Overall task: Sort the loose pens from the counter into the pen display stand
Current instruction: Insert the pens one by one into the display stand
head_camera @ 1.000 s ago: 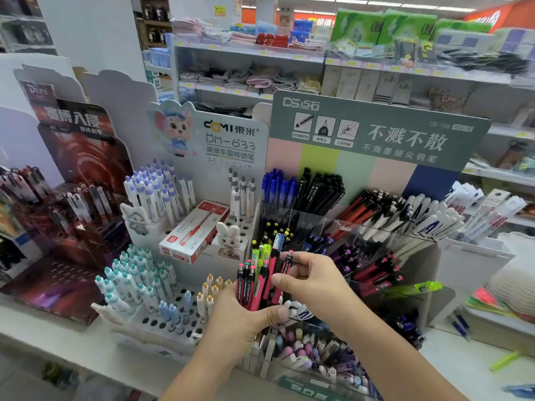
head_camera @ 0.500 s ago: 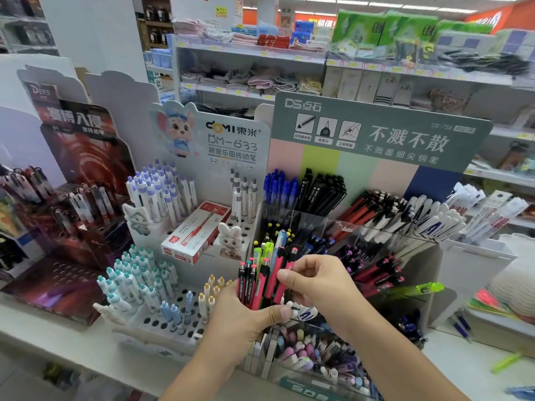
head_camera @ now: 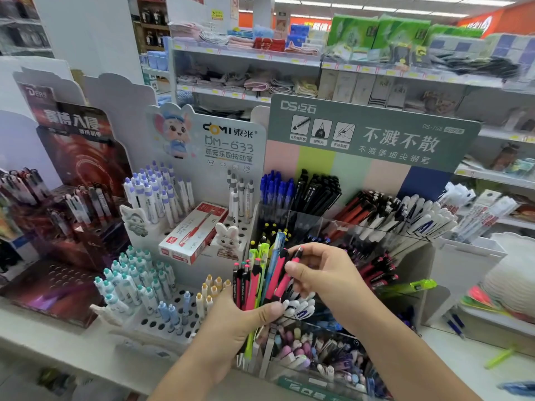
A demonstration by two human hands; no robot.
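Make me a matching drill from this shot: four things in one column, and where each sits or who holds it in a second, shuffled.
Things:
1. bundle of pens
2. pink pen
3. red box
4. blue-capped pens

Places:
A. lying on the white stand
B. gripped by the left hand
C. back-left compartment of the green-header stand
D. pinched by the right hand

Pairs: 1-B, 2-D, 3-A, 4-C

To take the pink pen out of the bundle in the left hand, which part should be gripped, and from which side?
Grip the pink pen near its upper end, coming from the right and above: it stands clear of the bundle there, while the left hand wraps the lower barrels.
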